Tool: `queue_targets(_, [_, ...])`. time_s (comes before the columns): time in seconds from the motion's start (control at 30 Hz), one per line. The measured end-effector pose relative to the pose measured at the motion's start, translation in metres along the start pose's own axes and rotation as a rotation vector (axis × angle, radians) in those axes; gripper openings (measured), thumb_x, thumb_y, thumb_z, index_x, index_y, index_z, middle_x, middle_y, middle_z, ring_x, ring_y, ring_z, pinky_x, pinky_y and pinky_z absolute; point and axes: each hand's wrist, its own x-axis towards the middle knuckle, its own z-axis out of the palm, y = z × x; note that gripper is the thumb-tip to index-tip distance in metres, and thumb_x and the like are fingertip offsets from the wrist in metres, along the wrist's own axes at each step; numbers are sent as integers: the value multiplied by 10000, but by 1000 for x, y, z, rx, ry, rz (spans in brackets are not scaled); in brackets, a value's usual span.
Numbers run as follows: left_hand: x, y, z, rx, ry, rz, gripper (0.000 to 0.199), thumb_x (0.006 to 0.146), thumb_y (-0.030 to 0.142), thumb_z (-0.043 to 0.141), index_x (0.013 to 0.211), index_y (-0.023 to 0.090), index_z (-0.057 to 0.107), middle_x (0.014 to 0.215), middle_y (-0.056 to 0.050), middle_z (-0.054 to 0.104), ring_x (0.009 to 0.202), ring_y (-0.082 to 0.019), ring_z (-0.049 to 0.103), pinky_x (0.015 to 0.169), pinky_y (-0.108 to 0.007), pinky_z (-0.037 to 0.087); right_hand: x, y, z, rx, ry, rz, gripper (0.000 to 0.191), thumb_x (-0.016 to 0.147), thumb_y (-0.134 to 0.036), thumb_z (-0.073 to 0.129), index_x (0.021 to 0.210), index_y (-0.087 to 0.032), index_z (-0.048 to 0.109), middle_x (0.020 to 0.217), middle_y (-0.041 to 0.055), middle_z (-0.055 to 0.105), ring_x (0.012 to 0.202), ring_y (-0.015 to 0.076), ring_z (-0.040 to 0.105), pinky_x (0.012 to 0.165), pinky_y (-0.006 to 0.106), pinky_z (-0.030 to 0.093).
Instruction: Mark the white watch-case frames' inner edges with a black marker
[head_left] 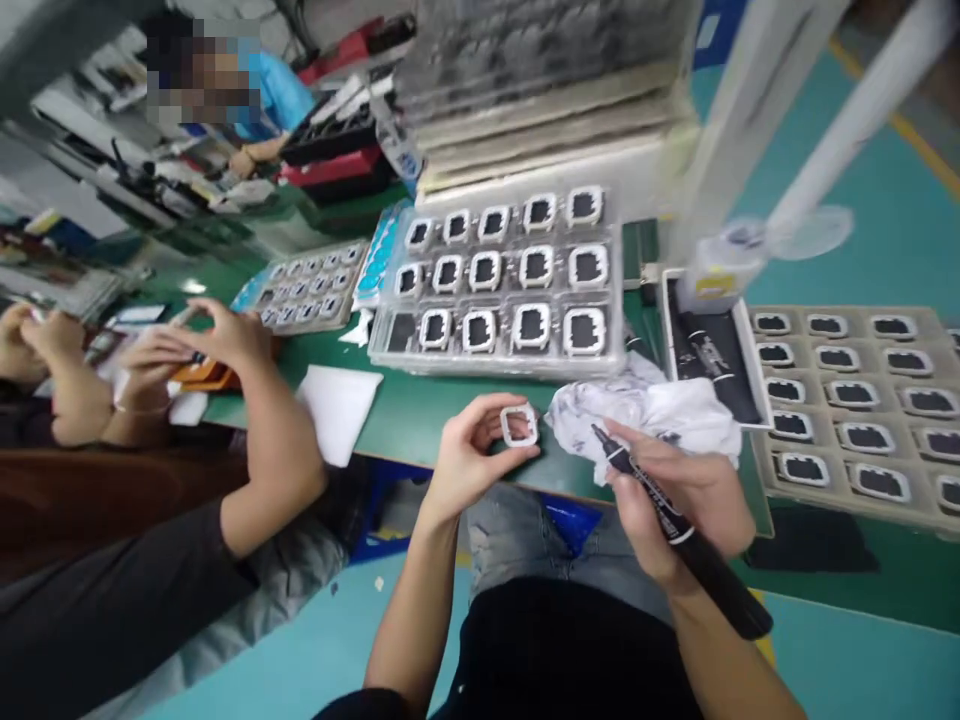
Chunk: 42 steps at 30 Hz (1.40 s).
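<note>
My left hand (pixel 469 455) pinches a small white square frame part (pixel 519 424) by its edges, just above the front edge of the green table (pixel 420 415). A black marker pen (pixel 675 520) lies in my right hand (pixel 686 495), its tip pointing up and left toward the frame. The same hand rests against a crumpled white cloth (pixel 660 410) stained with ink. Directly behind my hands sits a clear tray (pixel 502 290) with rows of white frames that have dark centres.
A beige tray (pixel 847 400) of similar parts lies at the right, beside a black box (pixel 709 355). Stacked trays (pixel 540 90) stand behind. At left, a co-worker's hands (pixel 202 345) work over another small tray (pixel 311 285). White paper (pixel 337 405) lies nearby.
</note>
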Motion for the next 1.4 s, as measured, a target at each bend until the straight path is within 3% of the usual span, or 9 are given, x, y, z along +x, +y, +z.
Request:
queue_targets(0.17, [3, -2, -2, -48, -39, 90, 597, 811, 368, 1082, 1280, 172, 769, 1101, -103, 872, 965, -207, 880, 902, -288, 732, 5, -7, 28, 1, -50, 130, 253, 933, -97, 875, 1097, -224, 730, 964, 28, 816, 1095, 350, 897, 981, 464, 800])
queue_targets(0.33, [1, 4, 0, -60, -94, 104, 499, 884, 317, 1035, 1276, 193, 752, 1072, -68, 871, 917, -171, 880, 862, -227, 720, 5, -10, 52, -7, -97, 79, 241, 922, -91, 877, 1070, -229, 746, 931, 15, 824, 1036, 353, 904, 966, 512, 814])
queue_targets(0.47, [-1, 6, 1, 12, -73, 122, 481, 883, 347, 1037, 1260, 198, 778, 1077, -65, 886, 903, -184, 890, 845, -235, 736, 12, -11, 52, -80, -120, 54, 199, 944, -59, 827, 984, -233, 739, 869, 1, 790, 961, 320, 904, 930, 481, 821])
queue_targets(0.57, [-4, 6, 3, 111, -30, 176, 439, 881, 350, 1040, 1230, 197, 822, 1092, -61, 901, 913, -190, 899, 827, -222, 738, 18, -11, 52, -141, -197, -73, 297, 941, -2, 774, 1122, -238, 768, 813, -46, 726, 725, 209, 819, 952, 482, 825])
queue_targets(0.7, [-8, 5, 4, 187, 6, 244, 402, 922, 257, 1003, 1292, 235, 848, 1160, -47, 906, 959, -175, 894, 886, -216, 735, 19, -9, 56, -202, -145, -162, 392, 936, -1, 762, 1261, -218, 779, 815, -47, 715, 664, 191, 760, 929, 458, 833])
queue_targets(0.9, [-12, 1, 3, 252, 18, 288, 443, 930, 194, 986, 1343, 277, 846, 1213, -30, 906, 1031, -182, 889, 941, -226, 722, 13, -9, 63, -221, -72, -146, 341, 894, 29, 771, 1148, -199, 775, 796, -51, 695, 601, 154, 683, 919, 489, 842])
queue_targets(1.1, [-12, 4, 4, 350, 28, 316, 312, 1014, 258, 915, 1319, 265, 848, 1226, -50, 909, 1036, -197, 891, 916, -259, 735, 13, -11, 61, -238, -108, -126, 348, 937, 6, 756, 1188, -233, 786, 794, -40, 711, 608, 183, 717, 929, 498, 839])
queue_targets(1.23, [-12, 3, 5, 363, 36, 328, 285, 1034, 253, 894, 1314, 262, 844, 1237, -50, 908, 1043, -190, 890, 928, -262, 734, 13, -12, 56, -294, -133, -119, 308, 992, -67, 780, 1211, -283, 786, 825, -39, 755, 770, 246, 846, 879, 485, 847])
queue_targets(1.4, [-13, 0, 6, 330, 42, 334, 349, 1000, 229, 928, 1334, 274, 837, 1247, -39, 907, 1045, -183, 888, 940, -252, 729, 11, -12, 54, -297, -134, -90, 353, 990, -59, 800, 1261, -286, 795, 859, -29, 778, 878, 283, 892, 854, 454, 844])
